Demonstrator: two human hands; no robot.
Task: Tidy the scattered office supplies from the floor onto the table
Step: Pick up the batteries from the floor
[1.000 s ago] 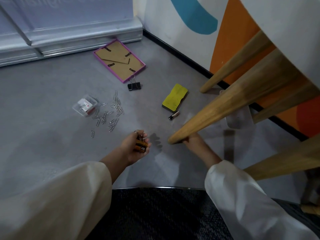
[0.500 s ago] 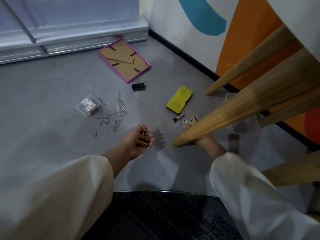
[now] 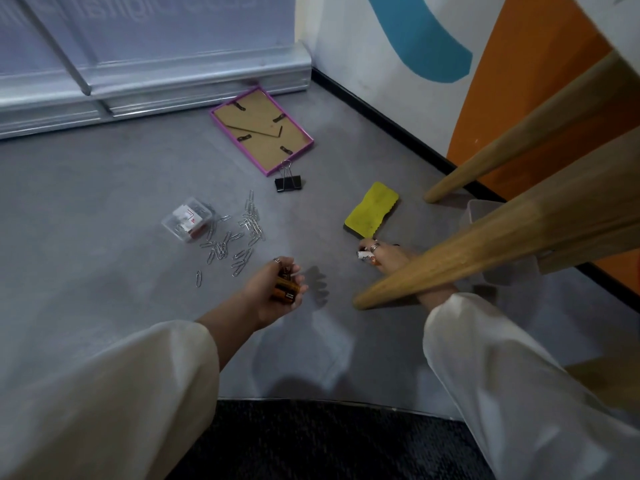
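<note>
Nearest the camera, two cream sleeves reach out over the grey floor (image 3: 104,209), past a strip of dark carpet at the bottom edge. The left hand (image 3: 273,292) hovers above the floor with its fingers curled round a small bunch of orange-and-black batteries (image 3: 285,287). To the right of it, a slanting wooden table leg (image 3: 485,244) crosses in front of the right wrist; this leg serves as the landmark here. Just beyond the leg's lower end, the right hand (image 3: 384,256) sits low at the floor and pinches a pale battery (image 3: 363,255) between its fingertips; a ring shows on one finger. A little farther than that hand, left of the leg, a yellow whiteboard eraser (image 3: 372,213) lies flat on the floor. Well to the left of the leg, loose paper clips (image 3: 235,240) are scattered beside a small clear plastic box (image 3: 187,220) lying on the floor. Farther still from the leg, a black binder clip (image 3: 289,181) rests just beside the near corner of a purple picture frame (image 3: 261,131), which lies face down with its brown backing up. Behind the leg, on its right, a clear plastic container (image 3: 479,211) stands partly hidden. A second wooden leg (image 3: 512,136) stands farther back against the orange, white and teal wall.
</note>
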